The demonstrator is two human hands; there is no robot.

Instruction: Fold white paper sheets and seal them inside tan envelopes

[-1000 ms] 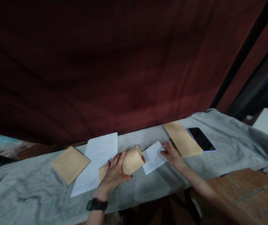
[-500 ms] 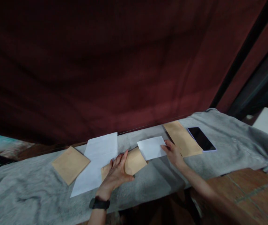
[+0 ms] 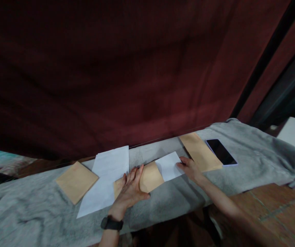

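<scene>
My left hand (image 3: pixel 132 191), with a dark wristwatch (image 3: pixel 112 223) on the wrist, lies flat with fingers spread over a small brown envelope (image 3: pixel 150 177). At the envelope's right end, a white sheet of paper (image 3: pixel 170 166) meets its edge; whether part of the sheet is inside is hard to tell. The right border of that sheet is pinched between the thumb and fingers of my right hand (image 3: pixel 188 168). Under the envelope's left end are larger white sheets (image 3: pixel 111 164). Just beyond my right hand rests a longer brown envelope (image 3: pixel 201 152).
A square brown envelope (image 3: pixel 77 182) lies to the left. On the right is a dark-screened phone (image 3: pixel 221 151) with a pale purple edge. Grey cloth (image 3: pixel 250 147) covers the narrow table. Behind it hangs a dark red curtain (image 3: pixel 147 85), with a dark pole (image 3: pixel 260 72) at right.
The white sheet has tilted, and its left end now lines up with the small envelope's edge, with less of it showing. My left hand and that envelope have shifted slightly right.
</scene>
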